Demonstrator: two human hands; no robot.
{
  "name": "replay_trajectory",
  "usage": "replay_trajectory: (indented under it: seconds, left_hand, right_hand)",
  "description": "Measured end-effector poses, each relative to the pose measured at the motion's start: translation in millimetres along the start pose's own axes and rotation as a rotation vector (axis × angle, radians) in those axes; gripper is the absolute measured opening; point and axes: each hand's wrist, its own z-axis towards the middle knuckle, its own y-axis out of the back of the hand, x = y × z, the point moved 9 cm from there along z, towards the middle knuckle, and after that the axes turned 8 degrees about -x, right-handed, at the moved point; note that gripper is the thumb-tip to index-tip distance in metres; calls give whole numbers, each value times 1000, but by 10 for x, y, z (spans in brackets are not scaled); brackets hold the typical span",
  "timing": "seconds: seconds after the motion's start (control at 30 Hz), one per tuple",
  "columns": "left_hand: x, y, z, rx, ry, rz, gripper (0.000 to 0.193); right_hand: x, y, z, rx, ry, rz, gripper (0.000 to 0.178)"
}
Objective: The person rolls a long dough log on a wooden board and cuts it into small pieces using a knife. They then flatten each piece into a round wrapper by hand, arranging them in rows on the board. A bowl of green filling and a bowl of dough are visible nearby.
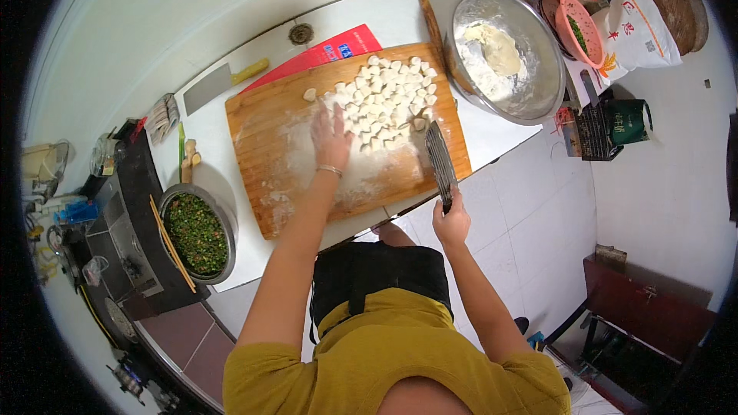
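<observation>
A pile of small white dough pieces [384, 96] covers the far right part of a wooden cutting board [261, 134] dusted with flour. At the pile's left edge, my left hand [330, 137] reaches over the floured board with its fingers stretched out, nearest to the dough pieces. It holds nothing that I can see. My right hand [452, 223] is closed around the handle of a kitchen knife [440, 157] with a dark, patterned blade. The blade lies along the board's right side, its far end close to the nearest dough pieces.
A large metal bowl [550, 81] with flour and dough stands right of the board, beside a rolling pin [430, 23]. At left are a bowl of chopped green filling [196, 234], chopsticks [171, 242] and ginger [191, 155]. Another knife [209, 91] and a red packet [307, 54] lie behind the board.
</observation>
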Motion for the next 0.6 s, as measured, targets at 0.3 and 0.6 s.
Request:
replay_trajectory:
  seconds: [0.3, 0.6]
  left_hand:
    - [-1297, -49, 567, 134, -55, 112, 71]
    - [-1339, -380, 971, 98, -167, 178, 59]
  right_hand:
    - [-551, 17, 386, -33, 1, 113, 49]
    - [-496, 146, 727, -33, 165, 221, 49]
